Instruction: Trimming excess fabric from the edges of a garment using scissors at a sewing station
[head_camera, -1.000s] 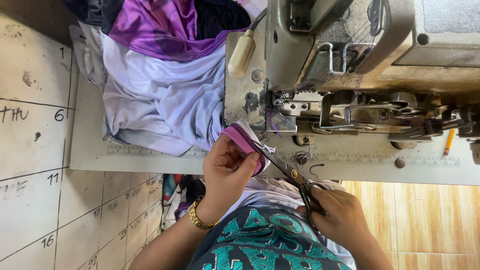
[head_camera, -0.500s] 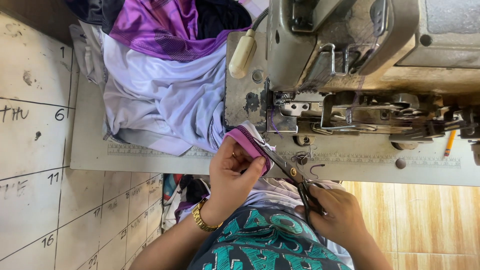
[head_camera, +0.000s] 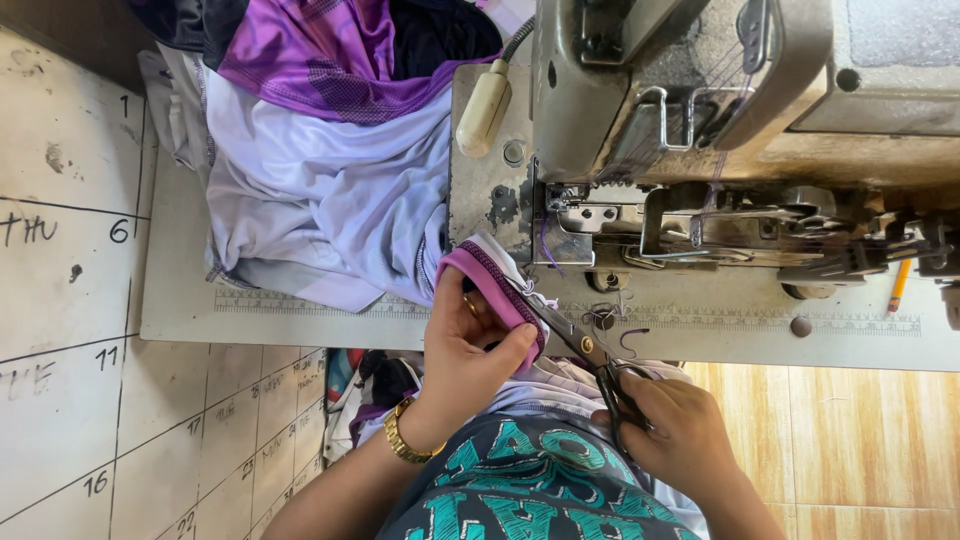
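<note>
Both hands grip: left hand (head_camera: 470, 345) fingers pinching purple fabric (head_camera: 492, 282), right hand (head_camera: 680, 435) fingers curled through scissors (head_camera: 585, 350).

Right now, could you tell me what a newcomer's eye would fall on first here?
Probably the worn grey sewing machine filling the upper right. At its front edge, the left hand pinches a pink fabric fold while the right hand holds scissors with their tips at it. A heap of purple and white garments lies upper left.

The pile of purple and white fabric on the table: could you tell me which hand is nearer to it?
Left. The left hand sits just below the fabric pile; the right hand is farther right, holding scissors.
</note>
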